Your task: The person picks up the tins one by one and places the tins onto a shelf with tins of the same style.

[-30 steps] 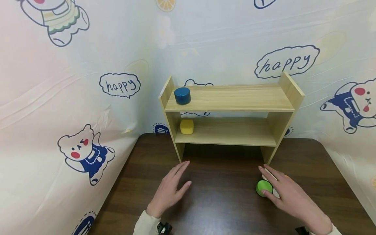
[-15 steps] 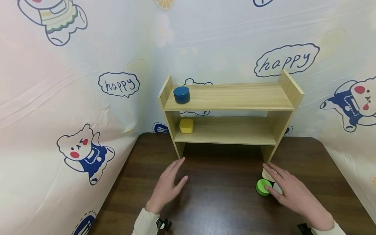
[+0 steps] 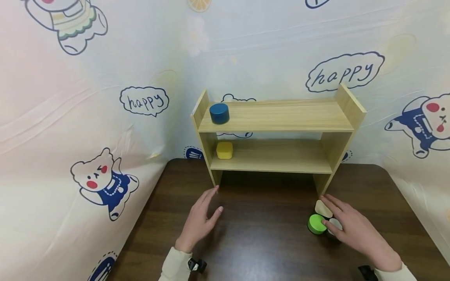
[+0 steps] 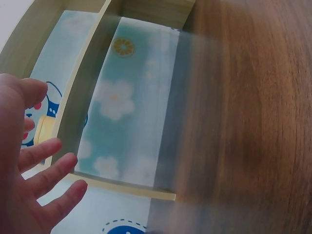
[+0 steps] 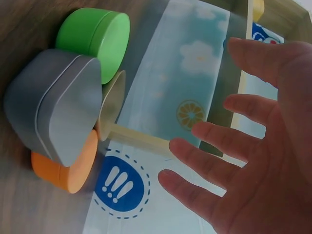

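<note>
My left hand (image 3: 198, 222) hovers over the table in front of the shelf's left leg, fingers spread and holding nothing; the left wrist view shows the same hand (image 4: 44, 170) beside the shelf. Above a cluster of tins at the right, my right hand (image 3: 358, 234) has its fingers extended, and in the right wrist view a gap separates it from them. The cluster has a green tin (image 5: 92, 39), a grey tin (image 5: 63, 107), an orange tin (image 5: 68, 168) and a cream one (image 5: 112, 105). In the head view the hand hides the orange tin.
The two-tier wooden shelf (image 3: 281, 116) stands at the table's back. A blue round tin (image 3: 219, 114) sits at the left of its top board, a yellow tin (image 3: 224, 150) at the left of the board below. Patterned cloth hangs behind and at both sides.
Both hands have shifted slightly; the left moved a little left and the right a little right, uncovering more of the cream and grey tins. The tins show no clear movement.
</note>
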`<state>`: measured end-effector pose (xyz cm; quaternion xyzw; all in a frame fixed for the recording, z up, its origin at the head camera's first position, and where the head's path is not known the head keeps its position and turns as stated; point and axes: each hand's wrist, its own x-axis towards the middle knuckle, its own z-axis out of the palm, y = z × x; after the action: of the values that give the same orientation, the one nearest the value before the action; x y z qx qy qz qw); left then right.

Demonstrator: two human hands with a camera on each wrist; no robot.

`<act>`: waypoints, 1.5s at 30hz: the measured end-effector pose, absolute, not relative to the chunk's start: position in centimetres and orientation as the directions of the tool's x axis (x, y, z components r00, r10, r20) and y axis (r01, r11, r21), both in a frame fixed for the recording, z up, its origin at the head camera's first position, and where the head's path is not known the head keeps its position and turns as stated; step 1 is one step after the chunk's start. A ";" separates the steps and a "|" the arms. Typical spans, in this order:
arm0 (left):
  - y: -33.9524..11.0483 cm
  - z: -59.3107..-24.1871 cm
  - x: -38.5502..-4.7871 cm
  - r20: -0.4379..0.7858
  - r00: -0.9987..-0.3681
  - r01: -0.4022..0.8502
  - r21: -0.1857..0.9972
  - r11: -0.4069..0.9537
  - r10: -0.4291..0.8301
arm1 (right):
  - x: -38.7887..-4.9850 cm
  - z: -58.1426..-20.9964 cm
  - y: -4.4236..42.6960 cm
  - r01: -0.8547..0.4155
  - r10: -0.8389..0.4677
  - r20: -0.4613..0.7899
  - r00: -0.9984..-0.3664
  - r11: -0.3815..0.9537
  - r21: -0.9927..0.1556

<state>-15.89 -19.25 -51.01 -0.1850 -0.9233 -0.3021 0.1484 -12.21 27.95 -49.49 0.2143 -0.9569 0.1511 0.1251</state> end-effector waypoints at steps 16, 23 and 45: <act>-20.0 -51.2 -17.6 0.431 -0.885 0.408 0.540 0.736 0.175 | -12.6 -50.6 29.6 -0.404 -0.327 0.304 -0.895 0.882 -0.241; -19.9 -51.2 -18.3 0.446 -0.884 0.398 0.566 0.722 0.137 | -12.6 -51.1 30.1 -0.361 -0.295 0.256 -0.920 0.892 -0.272; -19.8 -50.5 -20.6 0.494 -0.869 0.378 0.688 0.620 -0.018 | -13.9 -52.7 31.5 -0.289 -0.254 0.148 -0.956 0.904 -0.316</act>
<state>-20.65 -19.75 -50.52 -0.1036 -0.8690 -0.4237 0.2337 -13.86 31.51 -52.72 0.1394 -0.9742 0.1697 0.0518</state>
